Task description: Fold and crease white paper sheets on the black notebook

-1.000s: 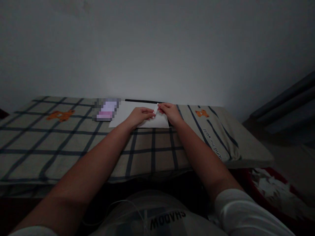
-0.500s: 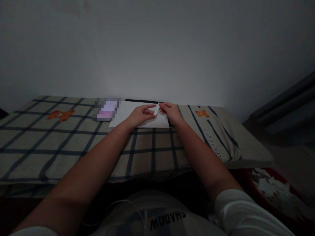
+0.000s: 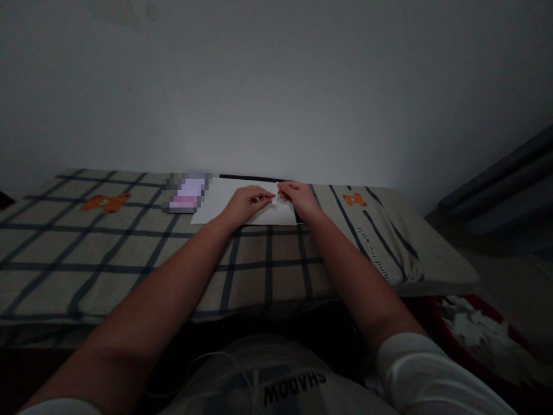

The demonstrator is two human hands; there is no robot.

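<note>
A small, narrow white strip (image 3: 275, 189) stands between my two hands, above a white sheet of paper (image 3: 216, 199). My left hand (image 3: 246, 204) pinches its lower end with thumb and fingers. At the upper end, my right hand (image 3: 298, 196) grips it between thumb and forefinger. The strip is too small and dim for me to tell its exact kind. Beneath the paper lies a dark flat thing (image 3: 250, 177), showing along the far edge and at the right by my right wrist.
The table wears a checked cloth (image 3: 129, 248) with orange bear prints. A blurred-out purple and pink rectangle (image 3: 189, 193) lies left of the paper. A pale wall (image 3: 276, 86) rises behind. On the floor at the right is a red container (image 3: 436, 323) with white scraps (image 3: 479, 328).
The white strip has turned, so its broad face with small marks shows less now. My left fingers have shifted slightly on its lower end; both arms stay about where they were.
</note>
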